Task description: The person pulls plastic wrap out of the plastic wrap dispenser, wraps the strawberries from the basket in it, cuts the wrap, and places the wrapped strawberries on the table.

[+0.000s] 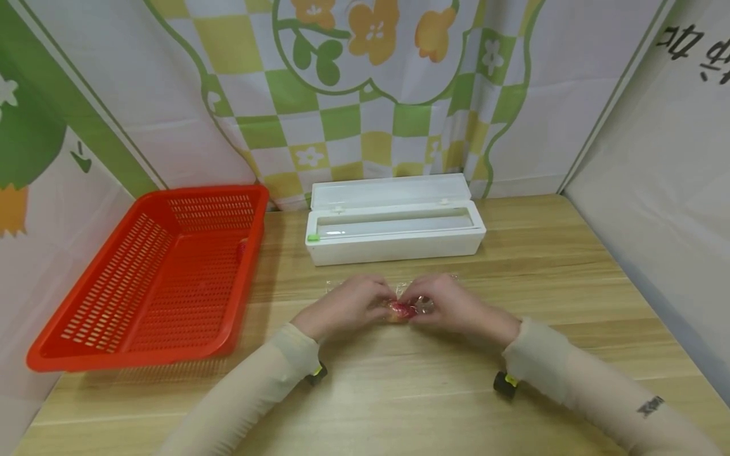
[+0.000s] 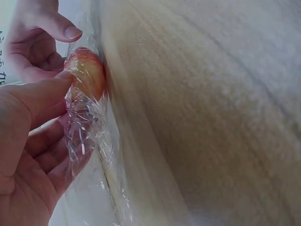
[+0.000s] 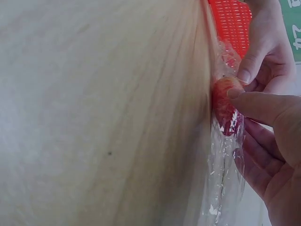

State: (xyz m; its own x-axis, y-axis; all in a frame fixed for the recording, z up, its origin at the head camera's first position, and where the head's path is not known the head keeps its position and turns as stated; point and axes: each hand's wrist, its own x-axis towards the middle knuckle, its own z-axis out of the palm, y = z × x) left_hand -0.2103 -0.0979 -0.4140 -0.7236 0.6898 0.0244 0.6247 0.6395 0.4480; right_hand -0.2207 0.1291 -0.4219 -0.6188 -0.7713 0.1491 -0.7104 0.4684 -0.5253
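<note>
A small red-and-yellow apple [image 1: 402,310] lies low over the table with clear cling film [image 2: 83,134] around it. My left hand [image 1: 355,302] holds it from the left, thumb on the fruit and the other fingers behind the crinkled film. From the right side my right hand [image 1: 450,305] grips it too; in the right wrist view its thumb presses on the apple [image 3: 225,96]. A loose stretch of film [image 3: 218,188] trails past the fingers. Parts of the fruit are hidden by the fingertips.
A red plastic basket [image 1: 222,345] stands on the left of the wooden table [image 1: 388,405], with a small reddish thing at its inner right wall. Behind the hands sits a white cling film dispenser [image 1: 399,247] with its lid raised. A printed curtain [image 1: 353,139] hangs behind.
</note>
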